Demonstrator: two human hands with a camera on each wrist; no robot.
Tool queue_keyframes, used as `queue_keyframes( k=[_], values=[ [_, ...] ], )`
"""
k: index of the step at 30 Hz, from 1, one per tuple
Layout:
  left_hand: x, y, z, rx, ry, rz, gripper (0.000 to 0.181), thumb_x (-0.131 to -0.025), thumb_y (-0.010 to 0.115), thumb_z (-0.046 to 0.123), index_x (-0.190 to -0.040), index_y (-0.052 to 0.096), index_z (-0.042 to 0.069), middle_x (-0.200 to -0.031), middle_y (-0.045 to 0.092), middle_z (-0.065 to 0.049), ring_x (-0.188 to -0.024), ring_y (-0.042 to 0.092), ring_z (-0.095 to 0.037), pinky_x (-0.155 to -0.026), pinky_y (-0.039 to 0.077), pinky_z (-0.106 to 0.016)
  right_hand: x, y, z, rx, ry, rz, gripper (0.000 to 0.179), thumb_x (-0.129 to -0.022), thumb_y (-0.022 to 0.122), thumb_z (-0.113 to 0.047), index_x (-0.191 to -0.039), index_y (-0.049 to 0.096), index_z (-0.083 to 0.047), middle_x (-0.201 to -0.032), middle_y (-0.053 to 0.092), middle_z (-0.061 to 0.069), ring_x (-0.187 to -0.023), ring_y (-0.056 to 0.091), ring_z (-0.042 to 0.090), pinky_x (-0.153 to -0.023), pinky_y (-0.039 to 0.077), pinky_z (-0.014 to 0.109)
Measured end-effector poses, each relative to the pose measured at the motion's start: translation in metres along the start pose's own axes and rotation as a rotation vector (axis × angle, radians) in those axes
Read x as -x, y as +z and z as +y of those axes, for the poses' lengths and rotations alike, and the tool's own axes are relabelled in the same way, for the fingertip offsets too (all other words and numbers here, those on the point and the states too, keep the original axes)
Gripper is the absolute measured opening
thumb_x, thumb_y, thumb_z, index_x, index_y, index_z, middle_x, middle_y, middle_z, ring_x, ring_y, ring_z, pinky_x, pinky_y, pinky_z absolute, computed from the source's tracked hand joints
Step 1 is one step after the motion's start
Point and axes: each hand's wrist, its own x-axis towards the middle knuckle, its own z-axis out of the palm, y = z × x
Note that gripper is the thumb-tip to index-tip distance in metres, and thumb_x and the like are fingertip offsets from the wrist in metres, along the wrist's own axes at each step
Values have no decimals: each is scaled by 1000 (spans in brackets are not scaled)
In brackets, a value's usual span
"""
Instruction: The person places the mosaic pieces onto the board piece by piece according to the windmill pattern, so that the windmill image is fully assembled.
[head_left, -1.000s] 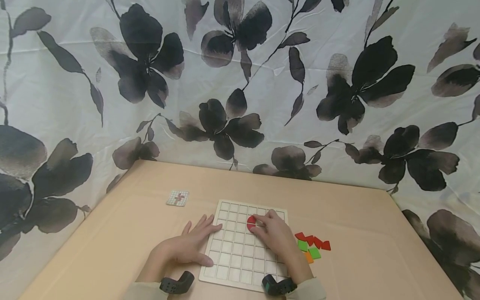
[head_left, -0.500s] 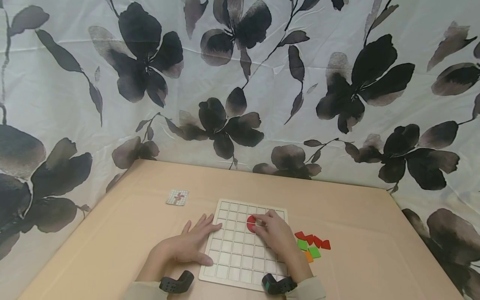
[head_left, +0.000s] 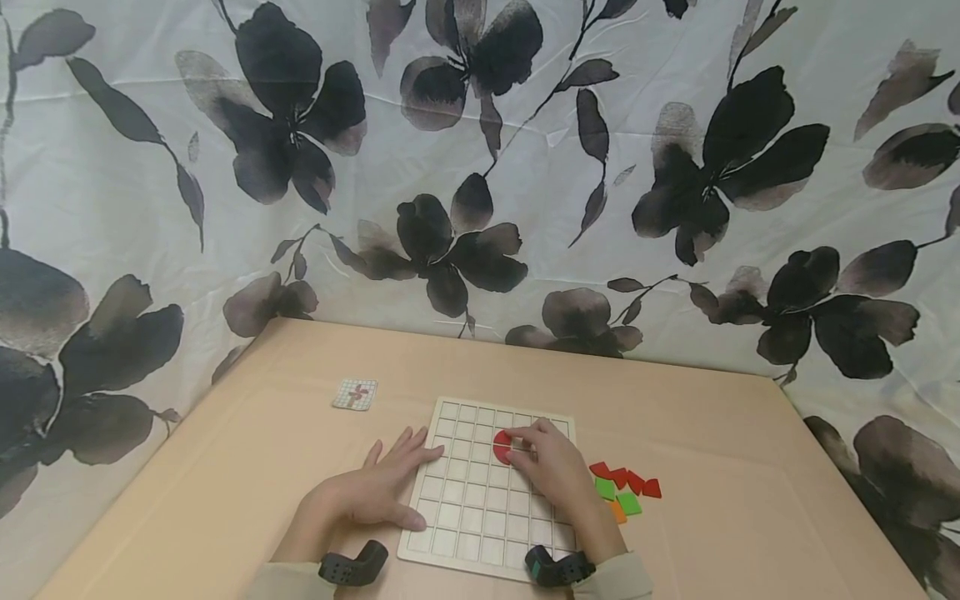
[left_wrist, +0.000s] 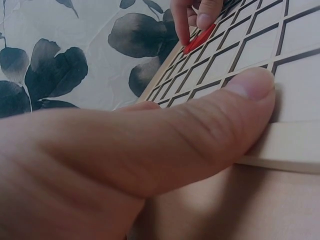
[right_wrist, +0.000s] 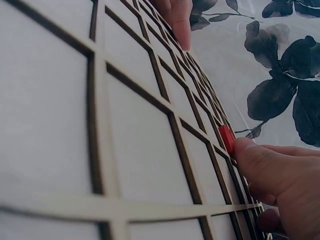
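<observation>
High head view, wrist close-ups (shared board (head_left: 476,497))

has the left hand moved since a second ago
No: in the head view, the left hand lies at the same place along the left edge of the board, with no visible shift.

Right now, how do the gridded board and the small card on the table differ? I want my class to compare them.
Size: the gridded board is far larger than the small card.
Look: the board bears separate red pieces; the card shows a flat reddish pattern.
Contact: the left hand touches the board's edge; no hand touches the card.
Shared: both carry a grid and lie on the table.
</observation>
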Motion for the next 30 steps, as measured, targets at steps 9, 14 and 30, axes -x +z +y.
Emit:
queue_keyframes(
  k=[9,14,30],
  values=[
    [-1,0,0,3,-9,-2,93,-71,77,45,-148,32,19,-161,3,-12,-148,-8,-35,-113,-10,-62,0,-4,2,-30,2,18,32,-83,73,-33,-114,69,-25,-88,55,-10,-74,46,6,-61,42,20],
    [-1,1,0,10,-8,-2,93,-71,77,45,-148,32,18,-161,4,-12,-148,-8,-35,-113,-10,-62,1,-34,26,-106,63,-4,33,-84,73,-26,-116,68,-20,-88,58,-6,-73,49,10,-59,44,21],
    [0,-2,0,-7,-14,-6,93,-72,77,46,-148,31,18,-161,3,-13,-147,-9,-35,-112,-10,-64,63,-113,147,-296,391,-245,44,-82,73,-24,-121,62,-7,-101,59,7,-89,47,21,-67,45,26]
  ],
)
